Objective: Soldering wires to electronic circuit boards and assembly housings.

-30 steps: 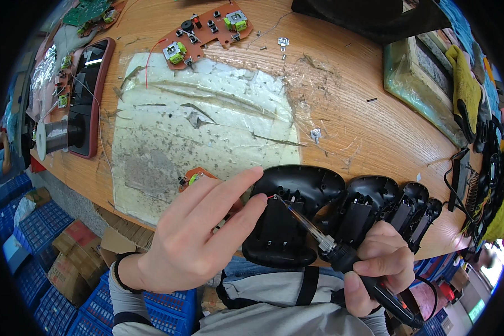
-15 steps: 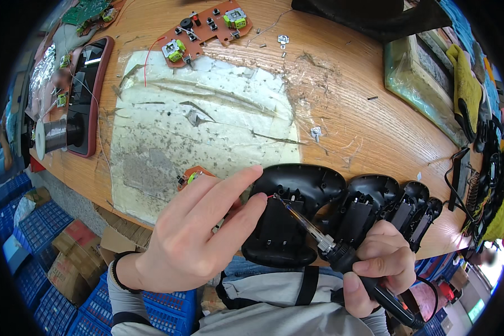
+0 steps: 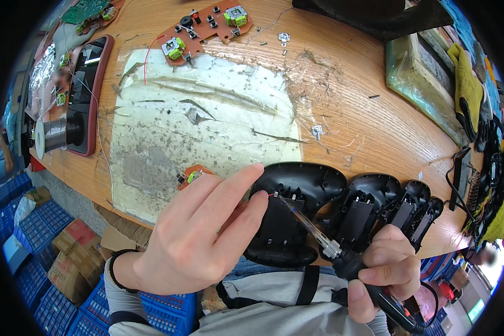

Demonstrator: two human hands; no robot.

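Observation:
My right hand (image 3: 389, 271) is wrapped round the handle of a soldering iron (image 3: 350, 262). Its thin tip points up and left at a metal contact on a black game controller shell (image 3: 305, 178). My left hand (image 3: 199, 229) is closed in a pinch over the shell's left side, with a short red wire (image 3: 272, 195) leading from its fingertips to that contact. Whether the tip touches the contact, I cannot tell. Behind the left hand, a brown circuit board (image 3: 193, 175) with a green part is mostly hidden.
More black controller shells (image 3: 375, 187) line up to the right. A brown circuit board (image 3: 207, 28) with a red wire lies beyond a stained pale sheet (image 3: 207, 117). At left are a solder spool (image 3: 53, 137) and a red-cased phone (image 3: 95, 95). A yellow glove (image 3: 466, 92) hangs at right.
The soldering iron and my right hand have shifted slightly to the right. My left hand stays nearly in place, with the red wire still at its fingertips.

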